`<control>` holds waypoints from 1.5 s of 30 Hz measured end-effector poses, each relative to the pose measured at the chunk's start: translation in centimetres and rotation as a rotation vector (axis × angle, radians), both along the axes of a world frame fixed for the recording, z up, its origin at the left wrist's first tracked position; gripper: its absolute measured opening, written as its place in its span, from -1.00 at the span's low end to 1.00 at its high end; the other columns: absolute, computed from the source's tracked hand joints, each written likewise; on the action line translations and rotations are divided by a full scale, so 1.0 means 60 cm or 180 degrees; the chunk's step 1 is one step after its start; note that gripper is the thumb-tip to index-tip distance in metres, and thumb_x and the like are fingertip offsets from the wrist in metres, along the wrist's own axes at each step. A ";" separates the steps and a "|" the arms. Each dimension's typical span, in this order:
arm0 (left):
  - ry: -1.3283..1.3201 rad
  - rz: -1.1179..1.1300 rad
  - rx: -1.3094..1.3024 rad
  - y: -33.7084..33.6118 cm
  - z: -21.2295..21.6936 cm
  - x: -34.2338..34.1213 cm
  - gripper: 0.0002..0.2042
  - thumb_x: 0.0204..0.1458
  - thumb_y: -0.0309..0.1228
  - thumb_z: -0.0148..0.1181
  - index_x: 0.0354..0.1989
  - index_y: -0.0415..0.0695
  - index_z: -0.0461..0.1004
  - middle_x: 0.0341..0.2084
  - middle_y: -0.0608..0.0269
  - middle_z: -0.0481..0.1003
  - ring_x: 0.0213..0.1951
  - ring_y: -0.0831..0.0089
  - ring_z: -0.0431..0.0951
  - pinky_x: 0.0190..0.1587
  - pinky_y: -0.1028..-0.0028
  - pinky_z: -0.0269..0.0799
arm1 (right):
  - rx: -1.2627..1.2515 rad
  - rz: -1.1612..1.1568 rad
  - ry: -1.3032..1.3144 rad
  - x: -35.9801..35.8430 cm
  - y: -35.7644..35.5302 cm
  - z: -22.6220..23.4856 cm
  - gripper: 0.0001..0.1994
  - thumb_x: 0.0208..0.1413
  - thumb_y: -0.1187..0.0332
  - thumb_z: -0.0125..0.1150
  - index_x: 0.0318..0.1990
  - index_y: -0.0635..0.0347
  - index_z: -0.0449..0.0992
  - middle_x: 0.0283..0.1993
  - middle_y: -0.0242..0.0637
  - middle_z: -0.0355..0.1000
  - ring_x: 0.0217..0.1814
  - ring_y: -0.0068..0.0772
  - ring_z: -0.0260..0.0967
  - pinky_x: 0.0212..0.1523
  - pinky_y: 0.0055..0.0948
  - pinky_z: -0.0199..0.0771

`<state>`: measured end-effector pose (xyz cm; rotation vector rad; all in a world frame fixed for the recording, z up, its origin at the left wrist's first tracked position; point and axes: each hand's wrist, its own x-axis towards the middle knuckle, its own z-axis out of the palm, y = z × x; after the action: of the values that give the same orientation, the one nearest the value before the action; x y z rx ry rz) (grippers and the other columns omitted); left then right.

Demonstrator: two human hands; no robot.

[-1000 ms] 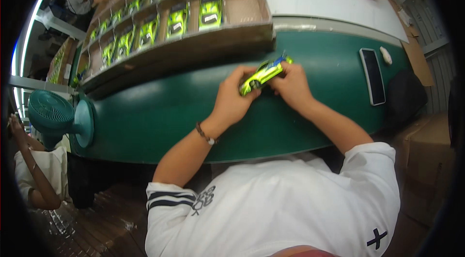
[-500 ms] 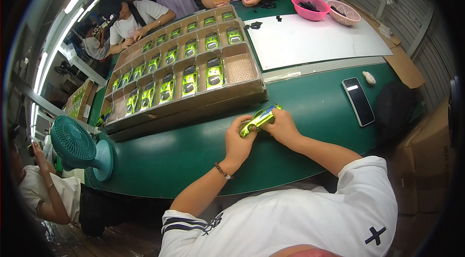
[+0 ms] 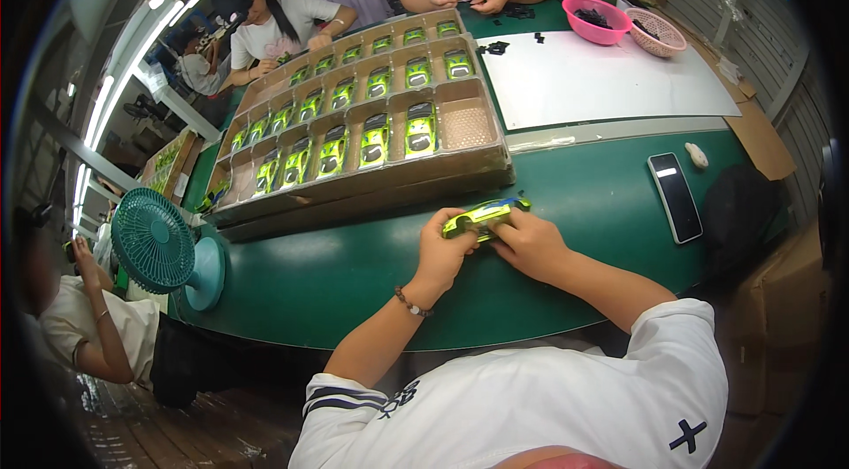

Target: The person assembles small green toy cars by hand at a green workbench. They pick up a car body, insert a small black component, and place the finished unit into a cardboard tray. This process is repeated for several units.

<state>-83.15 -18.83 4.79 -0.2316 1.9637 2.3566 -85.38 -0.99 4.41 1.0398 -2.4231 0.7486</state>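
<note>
Both my hands hold one shiny yellow-green toy car body above the green table. My left hand is closed round its left end. Closed on the right part, my right hand has its fingers along the near side. A bit of blue shows on the car's far edge near the right hand. Just beyond my hands stands a divided cardboard box with rows of similar green and black toy cars, one to a compartment. The front right compartment holds no car.
A teal fan stands at left. At right lie a phone and a small white object. Farther back are a white board, a pink basin and a pale pink basket with black parts. Several co-workers sit around.
The toy car has been turned so that it lies more level and shows more of its side. My view has shifted slightly, moving the whole scene to the right. Both hands keep hold.
</note>
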 end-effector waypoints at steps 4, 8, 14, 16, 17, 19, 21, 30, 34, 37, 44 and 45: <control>-0.0392 -0.0477 0.0213 -0.013 0.016 -0.004 -0.72 -0.03 -0.56 0.23 -0.13 -0.23 0.38 -0.34 0.23 0.49 -0.44 0.54 0.51 -0.45 0.60 0.42 | 0.0532 0.0137 0.1028 -0.013 0.004 0.007 -0.93 -0.23 0.42 0.19 -0.53 0.10 0.43 -0.50 -0.37 0.26 -0.45 -0.37 0.27 -0.51 -0.39 0.30; 0.1190 0.0095 -0.1820 -0.004 0.017 0.016 -0.62 -0.06 -0.42 0.31 -0.06 -0.19 0.38 -0.05 0.02 0.39 -0.06 0.26 0.46 -0.09 0.35 0.42 | 0.0379 0.0229 0.1141 -0.018 0.001 0.002 -0.94 -0.28 0.42 0.15 -0.58 0.09 0.39 -0.52 -0.40 0.24 -0.46 -0.41 0.21 -0.51 -0.42 0.20; 0.2944 -0.0065 -0.4383 -0.007 0.024 0.010 -0.75 -0.20 -0.27 0.37 -0.30 0.01 0.57 0.23 0.15 0.20 0.24 0.07 0.11 0.22 0.07 0.01 | 0.0349 0.0184 0.0938 -0.017 0.004 -0.001 -0.95 -0.25 0.43 0.15 -0.56 0.12 0.42 -0.50 -0.40 0.26 -0.38 -0.38 0.24 -0.40 -0.39 0.22; 0.2963 0.0018 -0.4753 0.001 0.009 0.011 -0.82 -0.19 -0.26 0.34 -0.36 0.06 0.60 0.20 0.41 0.25 0.25 0.15 0.06 0.24 0.08 -0.07 | 0.0352 0.0263 0.0912 -0.012 -0.001 -0.002 -0.94 -0.25 0.42 0.15 -0.54 0.13 0.43 -0.48 -0.39 0.27 -0.36 -0.36 0.25 -0.37 -0.39 0.23; 0.3045 0.0005 -0.4775 -0.001 0.002 0.011 -0.82 -0.19 -0.26 0.35 -0.36 0.07 0.60 0.19 0.42 0.26 0.23 0.16 0.08 0.24 0.09 -0.07 | 0.0353 0.0238 0.0899 -0.013 -0.001 -0.002 -0.94 -0.24 0.42 0.16 -0.54 0.13 0.43 -0.48 -0.38 0.27 -0.35 -0.36 0.25 -0.36 -0.39 0.23; 0.3210 -0.0031 -0.4813 -0.005 -0.006 0.004 -0.82 -0.18 -0.26 0.35 -0.36 0.08 0.60 0.17 0.45 0.28 0.18 0.20 0.11 0.23 0.11 -0.07 | 0.0355 0.0181 0.0866 -0.018 0.003 -0.002 -0.93 -0.22 0.40 0.17 -0.53 0.13 0.42 -0.46 -0.38 0.28 -0.34 -0.35 0.26 -0.34 -0.39 0.24; 0.3071 -0.0171 -0.4593 -0.006 -0.007 0.006 -0.83 -0.18 -0.27 0.34 -0.37 0.07 0.59 0.07 0.45 0.33 0.11 0.24 0.15 0.20 0.12 -0.05 | 0.0312 0.0237 0.0784 -0.020 0.007 -0.005 -0.92 -0.20 0.38 0.18 -0.52 0.13 0.42 -0.46 -0.37 0.28 -0.34 -0.34 0.26 -0.34 -0.38 0.25; 0.2862 -0.0155 -0.4023 -0.002 0.000 0.005 -0.84 -0.16 -0.32 0.34 -0.37 -0.01 0.60 -0.47 0.41 0.51 -0.27 0.38 0.42 0.12 0.16 0.04 | 0.0249 0.0303 0.0541 -0.024 0.012 -0.001 -0.86 -0.20 0.33 0.25 -0.55 0.11 0.40 -0.49 -0.34 0.28 -0.36 -0.30 0.27 -0.33 -0.35 0.26; 0.2556 -0.0265 -0.3338 -0.008 -0.005 -0.004 -0.84 -0.19 -0.39 0.35 -0.37 -0.06 0.60 -0.50 0.32 0.52 -0.32 0.34 0.44 0.02 0.23 0.16 | 0.0236 0.0306 0.0505 -0.027 0.010 -0.003 -0.84 -0.21 0.31 0.27 -0.58 0.12 0.40 -0.50 -0.33 0.29 -0.37 -0.29 0.27 -0.32 -0.34 0.27; 0.2427 -0.0209 -0.3147 -0.002 -0.001 -0.003 -0.84 -0.22 -0.44 0.37 -0.40 -0.10 0.58 -0.51 0.28 0.52 -0.32 0.31 0.45 -0.05 0.30 0.22 | 0.0210 0.0299 0.0445 -0.026 0.012 -0.003 -0.83 -0.22 0.31 0.27 -0.59 0.12 0.40 -0.50 -0.34 0.30 -0.37 -0.29 0.27 -0.32 -0.33 0.27; 0.2677 0.0125 -0.4057 0.030 0.007 0.015 -0.90 0.01 -0.40 0.06 -0.40 -0.13 0.47 -0.41 0.25 0.45 -0.20 0.24 0.38 0.15 0.07 0.00 | 0.0022 0.0251 0.0376 -0.023 0.002 -0.006 -0.89 -0.21 0.41 0.22 -0.59 0.13 0.39 -0.51 -0.32 0.29 -0.38 -0.25 0.27 -0.34 -0.30 0.26; 0.2738 0.0215 -0.4122 0.034 0.005 0.010 -0.89 0.02 -0.39 0.04 -0.43 -0.12 0.46 -0.44 0.25 0.43 -0.23 0.23 0.37 0.14 0.07 0.01 | -0.0118 0.0193 0.0263 -0.021 -0.002 -0.005 -0.90 -0.22 0.43 0.21 -0.59 0.14 0.39 -0.52 -0.31 0.30 -0.39 -0.24 0.27 -0.36 -0.29 0.26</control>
<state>-82.53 -16.80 5.11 0.7998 3.5595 0.7917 -86.64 -1.12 4.10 1.1121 -2.3087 0.7525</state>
